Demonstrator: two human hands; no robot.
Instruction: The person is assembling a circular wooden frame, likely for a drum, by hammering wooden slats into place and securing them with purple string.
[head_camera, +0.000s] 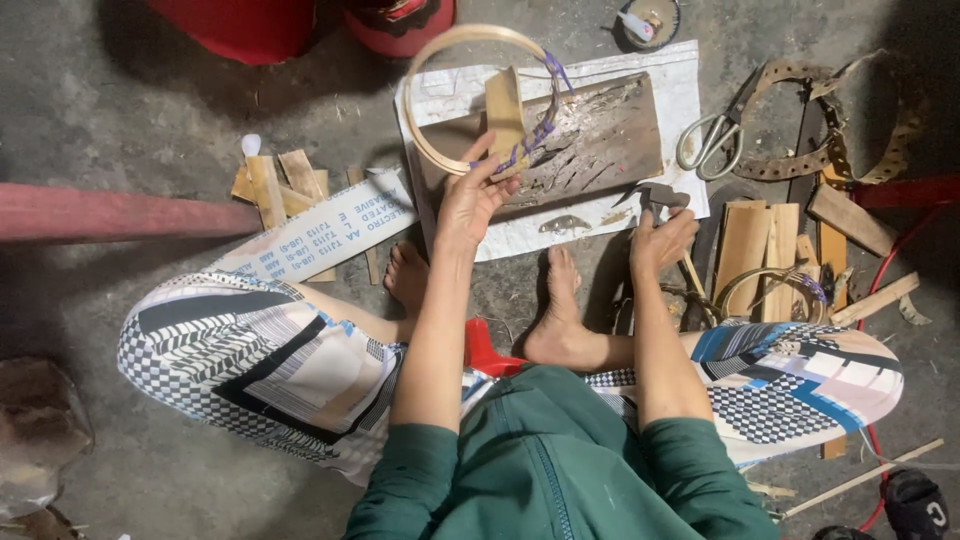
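My left hand (472, 195) grips the near edge of a round bamboo hoop (432, 60) bound with purple cord, holding it upright over a worn wooden block (610, 140). A flat bamboo strip (504, 115) stands inside the hoop, just above my fingers. My right hand (660, 238) is closed around the wooden handle of a small hammer (662, 196), whose metal head rests near the block's right front corner. I sit on the floor with my bare feet (560, 290) just in front of the block.
White sheet (675, 75) under the block. Scissors (712, 135) and perforated metal strips (800, 160) lie to the right, above bamboo slats (760, 250) and another hoop (770, 290). More slats (280, 185) lie left. A red pole (120, 212) crosses left; red containers (300, 25) stand behind.
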